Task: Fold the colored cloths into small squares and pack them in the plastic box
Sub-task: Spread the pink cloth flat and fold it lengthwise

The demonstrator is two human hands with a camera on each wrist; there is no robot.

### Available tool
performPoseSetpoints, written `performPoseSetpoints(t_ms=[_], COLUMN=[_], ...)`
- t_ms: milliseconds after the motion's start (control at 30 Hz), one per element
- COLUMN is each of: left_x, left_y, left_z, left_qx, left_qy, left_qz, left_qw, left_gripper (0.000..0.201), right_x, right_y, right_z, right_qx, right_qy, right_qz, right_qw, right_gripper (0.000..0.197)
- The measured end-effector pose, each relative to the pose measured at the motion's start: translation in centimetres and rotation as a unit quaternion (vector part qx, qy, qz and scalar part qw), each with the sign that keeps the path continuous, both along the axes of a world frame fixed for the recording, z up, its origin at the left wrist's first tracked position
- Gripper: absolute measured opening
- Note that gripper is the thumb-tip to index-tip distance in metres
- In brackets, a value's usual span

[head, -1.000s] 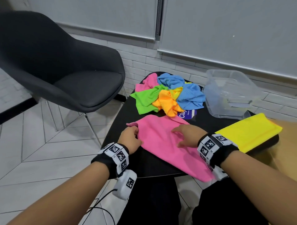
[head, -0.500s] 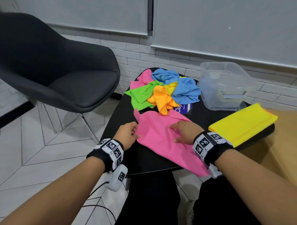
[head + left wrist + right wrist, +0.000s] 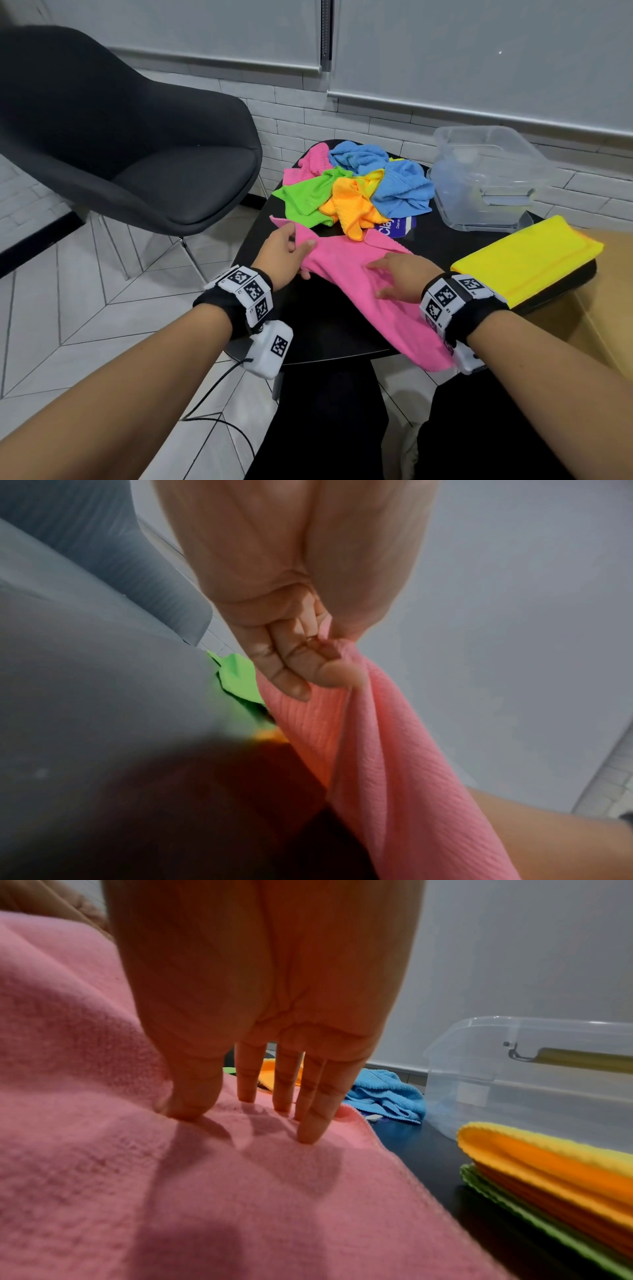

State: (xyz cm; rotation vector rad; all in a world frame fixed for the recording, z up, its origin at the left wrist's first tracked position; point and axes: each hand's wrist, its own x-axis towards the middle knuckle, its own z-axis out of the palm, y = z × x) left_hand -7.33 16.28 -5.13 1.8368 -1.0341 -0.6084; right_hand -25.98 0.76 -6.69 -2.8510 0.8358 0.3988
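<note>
Pink cloth (image 3: 356, 274) edge is pinched in the left hand (image 3: 281, 257) grip; the right hand (image 3: 400, 274) presses flat beside it.

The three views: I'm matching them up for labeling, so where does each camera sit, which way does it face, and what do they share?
Head: looks down at the black table; both forearms show.
Left wrist: faces along the left hand, its grip pinching the pink cloth.
Right wrist: faces along the right hand, fingers pressing it; plastic box beyond.
Shared: the pink cloth.

Blk chair (image 3: 144, 144) left of blk table (image 3: 329, 329), purple label card (image 3: 397, 228) on it.
</note>
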Motion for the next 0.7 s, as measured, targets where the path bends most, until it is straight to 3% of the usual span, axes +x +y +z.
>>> performPoseSetpoints(t_ms=[167, 300, 333, 400, 467, 533, 567, 600, 700], left_x=[0.9, 1.4, 1.6, 2.2, 2.1, 1.3, 0.6, -0.2, -1.3], left_y=[-0.2, 0.8, 1.1, 2.0, 3.2, 4.3, 4.7, 5.1, 5.7], left_z=[0.4, 0.3, -0.1, -1.3, -2.0, -1.9, -1.7, -1.4, -1.9], left_qx=[-0.002, -0.029, -0.023, 0.03, 0.104, 0.163, 0.197, 0.236, 0.269], left_qy=[0.041, 0.189, 0.207, 0.13, -0.027, -0.112, -0.112, -0.097, -0.015], left_qz=[0.085, 0.14, 0.152, 0.171, 0.147, 0.114, 0.104, 0.102, 0.064], left_qw=[0.996, 0.972, 0.966, 0.976, 0.983, 0.974, 0.968, 0.961, 0.961], left_gripper=[0.018, 0.01, 0.018, 0.041, 0.037, 0.032, 0.038, 0.058, 0.054], right_x=[-0.6, -0.7, -0.7, -0.7, -0.7, -0.7, -0.8, -0.8, -0.7], right_y=[-0.5, -0.7, -0.7, -0.7, -0.7, -0.7, -0.6, -0.6, -0.5], right_z=[0.4, 0.4, 0.4, 0.4, 0.4, 0.4, 0.3, 0.3, 0.4], right_qx=[0.01, 0.013, 0.013, 0.013, 0.013, 0.011, 0.011, 0.01, 0.011], right_qy=[-0.004, 0.001, 0.002, 0.002, 0.001, 0.0, -0.001, -0.001, 0.001], right_qz=[0.004, 0.002, 0.002, 0.003, 0.002, 0.002, 0.001, 0.0, -0.002], right_qw=[1.0, 1.0, 1.0, 1.0, 1.0, 1.0, 1.0, 1.0, 1.0], right_gripper=[0.062, 0.065, 0.065, 0.064, 0.064, 0.064, 0.064, 0.064, 0.064])
